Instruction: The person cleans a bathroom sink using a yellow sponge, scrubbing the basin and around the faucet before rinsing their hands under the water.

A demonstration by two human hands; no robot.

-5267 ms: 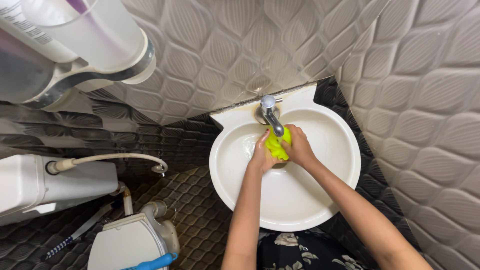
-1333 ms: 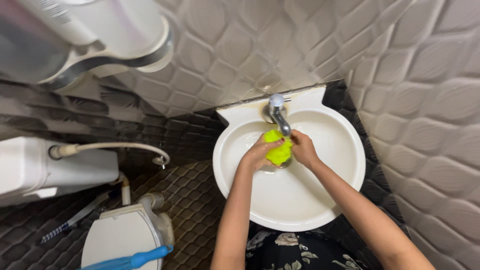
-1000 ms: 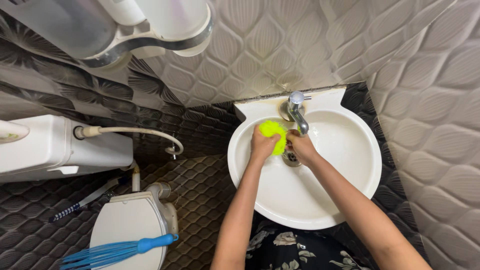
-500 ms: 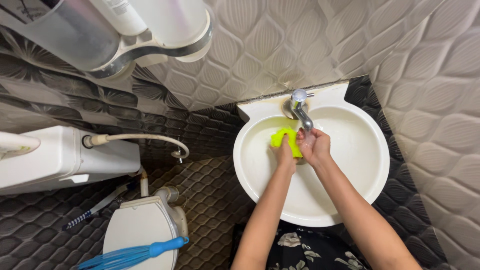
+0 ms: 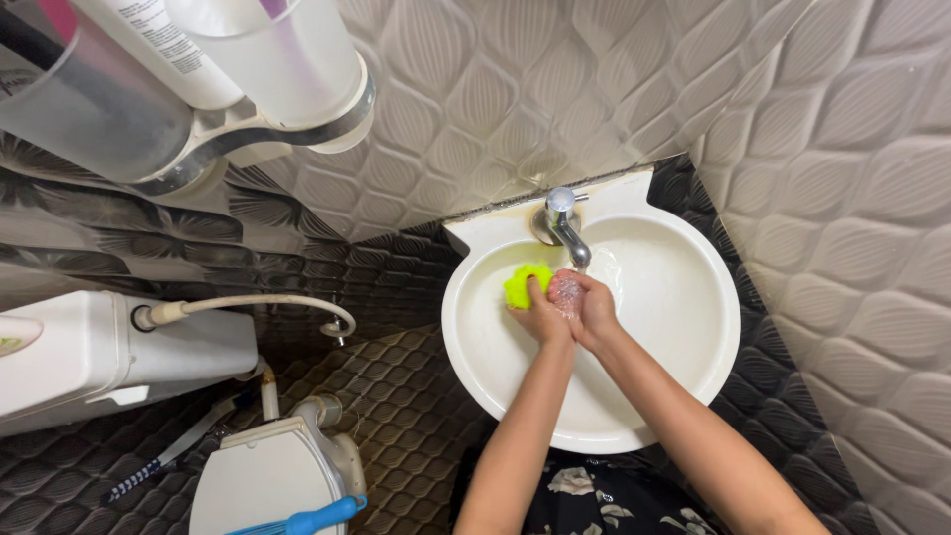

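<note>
My left hand [image 5: 542, 315] grips a neon yellow-green scrubber [image 5: 522, 284] over the left half of the white round sink [image 5: 693, 347]. My right hand [image 5: 592, 307] is cupped beside it, directly under the chrome tap [image 5: 562, 224], and water splashes on its fingers. The two hands touch each other above the sink's middle. I cannot tell whether the right hand also touches the scrubber.
A white toilet with closed lid [image 5: 263, 481] and its cistern [image 5: 99, 357] stand at the left, with a hose [image 5: 258, 302] on the dark tiled wall. A blue brush [image 5: 307, 517] lies on the lid. A holder with cups [image 5: 198, 89] hangs at top left.
The scrubber has shifted left of the tap in my left hand, and my right hand has come off it and sits under the running water. The view has swung slightly.
</note>
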